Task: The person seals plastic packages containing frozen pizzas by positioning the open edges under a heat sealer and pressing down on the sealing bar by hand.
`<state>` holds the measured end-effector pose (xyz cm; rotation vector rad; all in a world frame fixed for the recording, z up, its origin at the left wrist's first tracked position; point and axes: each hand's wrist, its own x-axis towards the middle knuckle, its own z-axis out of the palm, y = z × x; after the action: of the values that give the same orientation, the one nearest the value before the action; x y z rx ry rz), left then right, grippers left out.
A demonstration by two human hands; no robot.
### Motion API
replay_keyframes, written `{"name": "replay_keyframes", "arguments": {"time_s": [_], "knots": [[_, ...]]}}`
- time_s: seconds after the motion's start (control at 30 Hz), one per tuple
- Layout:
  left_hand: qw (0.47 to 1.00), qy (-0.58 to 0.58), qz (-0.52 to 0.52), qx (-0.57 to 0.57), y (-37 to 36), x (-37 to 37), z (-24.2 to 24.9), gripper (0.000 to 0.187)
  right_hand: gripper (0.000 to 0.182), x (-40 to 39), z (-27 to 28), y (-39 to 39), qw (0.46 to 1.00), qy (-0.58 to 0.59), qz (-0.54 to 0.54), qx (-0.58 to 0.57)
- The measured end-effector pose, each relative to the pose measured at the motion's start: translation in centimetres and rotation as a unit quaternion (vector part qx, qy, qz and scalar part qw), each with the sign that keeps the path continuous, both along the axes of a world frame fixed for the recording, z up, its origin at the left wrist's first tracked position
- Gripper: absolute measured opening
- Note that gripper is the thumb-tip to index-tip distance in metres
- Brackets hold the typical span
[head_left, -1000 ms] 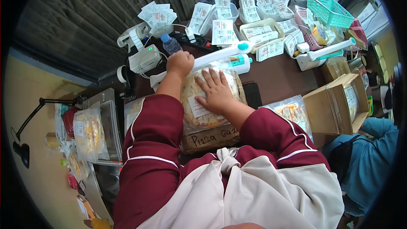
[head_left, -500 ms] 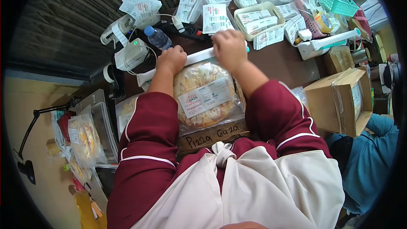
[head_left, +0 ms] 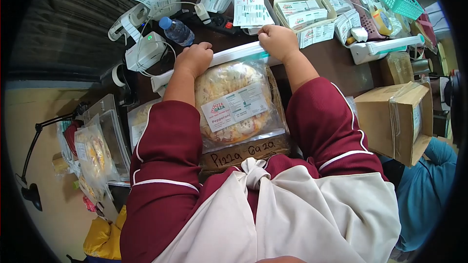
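A clear plastic bag with a pizza (head_left: 234, 102) in it lies in front of me, a printed "Pizza Gaza Pepperoni" label across its middle. Its top edge meets a long white bag sealer (head_left: 234, 54), which runs slantwise behind it. My left hand (head_left: 194, 60) is closed over the sealer's arm near the bag's upper left corner. Farther right, my right hand (head_left: 280, 44) is closed on the arm's right end, knuckles up. Beneath the bag is a cardboard box (head_left: 243, 155) with "Pizza Gaza" handwritten on it.
Behind the sealer stand a water bottle (head_left: 176, 31), label stacks (head_left: 251, 9) and a label-filled tub (head_left: 304, 12). A second sealer (head_left: 387, 47) and a cardboard carton (head_left: 392, 122) are on the right, near a person in a blue sleeve (head_left: 429, 185). Bagged pizzas (head_left: 92, 153) stand left.
My right hand, blurred before, has shifted toward the right end of the sealer's arm and now rests there. My left hand stays on the arm. The view has shifted slightly.
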<state>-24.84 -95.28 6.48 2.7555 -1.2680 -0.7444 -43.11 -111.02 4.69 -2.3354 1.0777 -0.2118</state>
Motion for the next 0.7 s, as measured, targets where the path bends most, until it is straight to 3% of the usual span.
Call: {"name": "replay_keyframes", "arguments": {"time_s": [0.7], "knots": [[0.999,0.052,0.003,-0.010,-0.2,0.5,-0.4,0.047,0.033,0.1,0.3,0.1,1.000,0.019,-0.001,-0.006]]}}
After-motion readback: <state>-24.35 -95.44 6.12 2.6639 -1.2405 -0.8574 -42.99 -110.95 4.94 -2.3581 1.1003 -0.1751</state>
